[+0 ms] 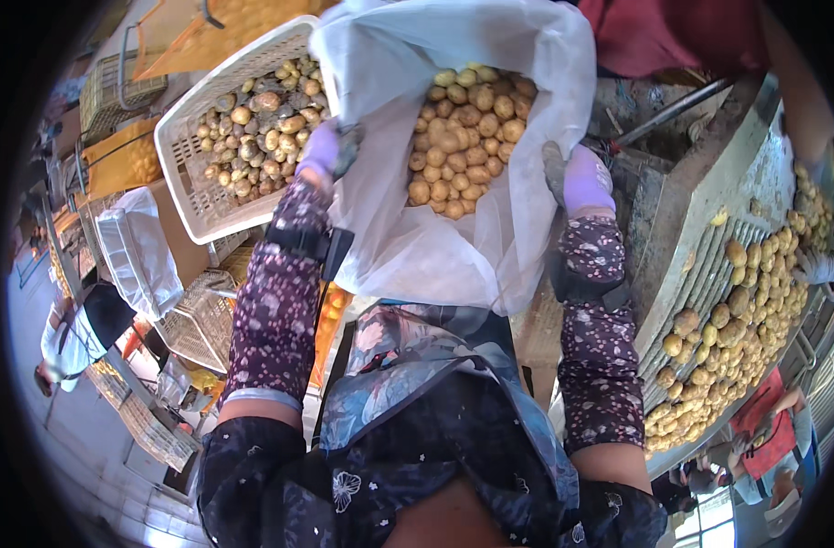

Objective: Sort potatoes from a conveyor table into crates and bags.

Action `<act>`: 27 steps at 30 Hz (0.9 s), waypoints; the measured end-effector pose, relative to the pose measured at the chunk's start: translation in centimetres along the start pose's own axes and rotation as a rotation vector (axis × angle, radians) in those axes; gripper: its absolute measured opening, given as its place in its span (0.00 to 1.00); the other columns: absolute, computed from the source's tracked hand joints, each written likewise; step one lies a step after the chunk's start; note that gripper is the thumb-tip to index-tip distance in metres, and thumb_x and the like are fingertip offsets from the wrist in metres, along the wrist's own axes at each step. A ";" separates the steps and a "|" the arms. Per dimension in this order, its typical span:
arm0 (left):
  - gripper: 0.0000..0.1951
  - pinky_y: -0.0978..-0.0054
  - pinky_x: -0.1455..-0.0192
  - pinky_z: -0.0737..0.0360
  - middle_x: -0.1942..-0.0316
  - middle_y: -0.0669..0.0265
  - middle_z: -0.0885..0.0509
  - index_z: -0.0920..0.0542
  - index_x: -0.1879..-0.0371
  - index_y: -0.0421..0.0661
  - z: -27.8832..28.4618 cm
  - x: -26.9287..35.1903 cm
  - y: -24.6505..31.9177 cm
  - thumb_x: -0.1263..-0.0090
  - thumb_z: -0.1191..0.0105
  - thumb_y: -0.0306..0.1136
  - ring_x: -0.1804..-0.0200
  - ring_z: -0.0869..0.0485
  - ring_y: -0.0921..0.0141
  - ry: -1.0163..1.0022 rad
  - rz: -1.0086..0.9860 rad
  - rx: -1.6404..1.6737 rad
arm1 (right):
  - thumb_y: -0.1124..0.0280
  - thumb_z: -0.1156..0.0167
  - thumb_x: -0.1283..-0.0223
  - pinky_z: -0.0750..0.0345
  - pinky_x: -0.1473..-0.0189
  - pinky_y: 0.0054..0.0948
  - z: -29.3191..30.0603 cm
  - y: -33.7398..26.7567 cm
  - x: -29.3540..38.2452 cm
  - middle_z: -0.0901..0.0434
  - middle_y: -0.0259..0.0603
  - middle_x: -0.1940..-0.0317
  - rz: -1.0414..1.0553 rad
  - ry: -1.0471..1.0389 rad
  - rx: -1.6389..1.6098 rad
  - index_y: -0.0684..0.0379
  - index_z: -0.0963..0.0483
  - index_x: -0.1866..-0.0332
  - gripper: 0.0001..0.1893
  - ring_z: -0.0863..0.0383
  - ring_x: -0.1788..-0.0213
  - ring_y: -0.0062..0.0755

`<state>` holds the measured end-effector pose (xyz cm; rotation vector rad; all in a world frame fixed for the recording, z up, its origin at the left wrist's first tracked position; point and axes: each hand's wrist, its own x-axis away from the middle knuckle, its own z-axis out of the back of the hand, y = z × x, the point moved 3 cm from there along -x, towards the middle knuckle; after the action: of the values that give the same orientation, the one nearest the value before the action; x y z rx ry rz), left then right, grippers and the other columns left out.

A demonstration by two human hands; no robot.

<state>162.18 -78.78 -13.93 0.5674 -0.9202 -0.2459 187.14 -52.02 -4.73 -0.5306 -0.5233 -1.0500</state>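
Observation:
Before me stands a container lined with a thin white liner sheet (451,264), its own walls hidden under the folds. Smooth yellow-brown potatoes (458,154) fill the middle of it. My left hand (329,149), in a purple glove with a dark grey palm, grips the liner at the container's left side. On the opposite side my right hand (581,179), gloved alike, has hold of the liner's right edge, its dark fingers against the sheet. Just left of my left hand is a white plastic crate (204,229) holding darker, dirtier potatoes (266,130).
A slatted sorting conveyor (670,288) carrying many potatoes (739,329) runs along my right. A co-worker's gloved hand (820,266) is at its far side. A metal bar (670,113) juts out at upper right. Lined and bare crates (194,318) stand left; another person (78,342) is beyond.

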 end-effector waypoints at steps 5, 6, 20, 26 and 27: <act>0.15 0.74 0.65 0.25 0.73 0.64 0.19 0.22 0.59 0.37 0.2 2.6 -1.6 0.37 0.47 0.38 0.71 0.22 0.71 0.167 -0.008 0.249 | 0.48 0.49 0.45 0.28 0.48 0.43 -0.8 -0.2 -3.2 0.22 0.54 0.57 0.017 0.067 -0.172 0.57 0.24 0.54 0.24 0.23 0.52 0.53; 0.17 0.75 0.62 0.25 0.67 0.63 0.19 0.24 0.57 0.35 -0.6 2.3 0.3 0.36 0.47 0.37 0.67 0.22 0.72 0.156 0.025 -0.005 | 0.48 0.49 0.46 0.28 0.49 0.43 -0.7 0.5 -4.2 0.22 0.53 0.57 0.013 0.072 -0.141 0.57 0.24 0.53 0.24 0.23 0.52 0.53; 0.29 0.63 0.39 0.34 0.42 0.52 0.31 0.32 0.42 0.41 -12.4 11.8 11.5 0.41 0.43 0.39 0.42 0.30 0.59 -0.098 -0.407 0.188 | 0.52 0.48 0.45 0.28 0.48 0.43 -1.6 0.9 -4.1 0.23 0.54 0.56 -0.023 0.073 -0.289 0.55 0.26 0.50 0.22 0.25 0.51 0.55; 0.33 0.64 0.37 0.34 0.41 0.48 0.35 0.39 0.38 0.42 -21.7 -2.3 -3.2 0.41 0.47 0.45 0.39 0.33 0.55 0.230 0.336 0.298 | 0.55 0.45 0.46 0.28 0.50 0.42 -2.6 0.3 -4.1 0.22 0.54 0.58 0.005 0.077 -0.364 0.57 0.25 0.52 0.21 0.24 0.52 0.53; 0.37 0.63 0.37 0.34 0.41 0.46 0.36 0.40 0.37 0.43 -21.6 -2.9 -3.4 0.42 0.47 0.51 0.40 0.33 0.52 0.259 0.370 0.109 | 0.55 0.44 0.47 0.28 0.50 0.41 -2.9 0.9 -4.4 0.21 0.54 0.59 -0.046 0.027 -0.487 0.58 0.25 0.52 0.21 0.23 0.52 0.52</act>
<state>178.01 -72.61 -28.09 0.5041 -0.7717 0.2089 186.68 -50.60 -9.87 -0.9335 -0.2521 -1.2330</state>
